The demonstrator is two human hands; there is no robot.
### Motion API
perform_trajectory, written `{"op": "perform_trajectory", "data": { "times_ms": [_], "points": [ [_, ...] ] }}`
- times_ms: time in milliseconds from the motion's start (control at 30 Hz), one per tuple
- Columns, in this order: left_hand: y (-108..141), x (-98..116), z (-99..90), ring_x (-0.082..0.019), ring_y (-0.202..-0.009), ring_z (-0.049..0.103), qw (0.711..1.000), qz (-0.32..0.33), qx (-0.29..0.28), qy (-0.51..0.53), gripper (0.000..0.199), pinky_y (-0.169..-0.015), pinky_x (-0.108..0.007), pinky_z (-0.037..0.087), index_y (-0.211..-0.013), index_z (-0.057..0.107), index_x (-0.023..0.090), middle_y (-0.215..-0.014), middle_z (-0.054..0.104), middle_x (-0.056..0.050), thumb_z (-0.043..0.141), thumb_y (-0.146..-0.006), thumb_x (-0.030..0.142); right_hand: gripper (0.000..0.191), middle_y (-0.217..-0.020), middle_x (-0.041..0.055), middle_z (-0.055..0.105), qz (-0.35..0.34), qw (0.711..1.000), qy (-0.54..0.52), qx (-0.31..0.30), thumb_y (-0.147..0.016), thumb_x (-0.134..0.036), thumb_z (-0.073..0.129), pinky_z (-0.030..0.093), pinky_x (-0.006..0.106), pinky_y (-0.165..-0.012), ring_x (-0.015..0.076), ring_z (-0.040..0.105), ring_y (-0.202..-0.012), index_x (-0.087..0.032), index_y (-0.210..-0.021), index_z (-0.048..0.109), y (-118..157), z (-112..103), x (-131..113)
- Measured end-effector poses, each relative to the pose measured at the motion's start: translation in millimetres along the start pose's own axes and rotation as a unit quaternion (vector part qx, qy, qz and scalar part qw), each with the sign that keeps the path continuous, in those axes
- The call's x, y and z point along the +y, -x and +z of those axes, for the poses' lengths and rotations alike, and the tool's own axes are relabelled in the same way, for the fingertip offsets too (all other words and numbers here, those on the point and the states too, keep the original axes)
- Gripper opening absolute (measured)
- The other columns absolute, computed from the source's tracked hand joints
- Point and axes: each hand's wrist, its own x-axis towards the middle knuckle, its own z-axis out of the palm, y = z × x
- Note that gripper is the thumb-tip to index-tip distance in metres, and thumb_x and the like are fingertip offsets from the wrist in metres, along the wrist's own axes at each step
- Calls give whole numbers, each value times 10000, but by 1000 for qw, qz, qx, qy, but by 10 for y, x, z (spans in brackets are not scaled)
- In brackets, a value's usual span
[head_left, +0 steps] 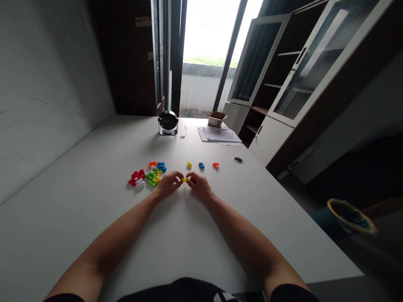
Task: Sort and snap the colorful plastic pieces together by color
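Recording one small yellow plastic piece [185, 179], glossy and blocky, its outline mostly hidden by the fingers. It sits between the hands, low over the white table [79, 197], near the edge closest to the person; contact with the surface cannot be confirmed. Left hand [168, 184] and right hand [198, 186] come in from either side, forearms bare, angled inward, wrists low. Fingers of both hands are curled and closed, pinching the piece from opposite sides; neither hand has released it.

Count: one piece in hand. Three loose pieces stand in a row ahead of the hands: yellow piece [189, 165], blue piece [201, 166], orange piece [215, 165]. Left of the hands lies one heap of coloured plastic pieces [148, 174], red, white, green, yellow, orange and blue, too overlapped to count exactly.

Farther along the table: one round desk fan [168, 123], one cardboard box [216, 119], one stack of papers [218, 135].
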Motion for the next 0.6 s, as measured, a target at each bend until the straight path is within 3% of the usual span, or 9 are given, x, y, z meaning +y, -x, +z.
{"op": "perform_trajectory", "data": {
  "times_ms": [267,600],
  "points": [
    [14,47,-5,-114,-736,667,998,18,3,-52,155,-683,-247,549,-1019,670,222,-1044,660,-27,655,-867,195,217,-877,9,725,5,999,-33,1,-886,-276,576,477,254,-690,146,638,-727,-251,-1072,685,-23,40,69],
    [27,122,-10,-111,-745,673,996,28,-25,-85,176,-682,-236,524,-1019,699,230,-1038,668,-26,670,-856,170,108,-831,0,729,39,999,26,6,-881,-272,606,463,243,-681,138,623,-702,-230,-934,690,-22,3,-1]
  ]
}}
